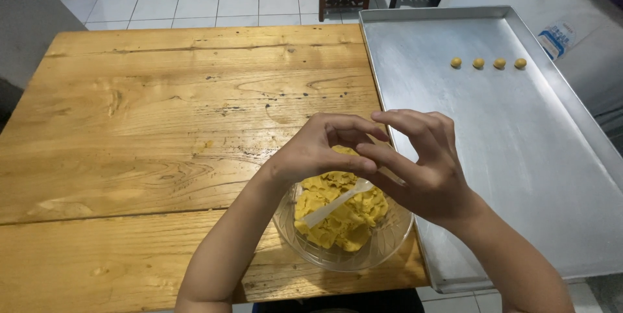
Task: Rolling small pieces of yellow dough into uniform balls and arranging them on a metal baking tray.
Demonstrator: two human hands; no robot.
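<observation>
Hands: left hand [318, 151] and right hand [422, 164] meet fingertip to fingertip above the glass bowl [383, 245]; whether they pinch anything I cannot tell | bowl of yellow dough [337, 212] with white spoon [334, 204], bench [162, 144] near edge | metal tray [506, 157] at right edge, four dough balls [488, 63] far end

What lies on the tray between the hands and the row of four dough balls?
Nothing: in the head view the tray is bare metal from the right hand up to the dough balls.
</observation>
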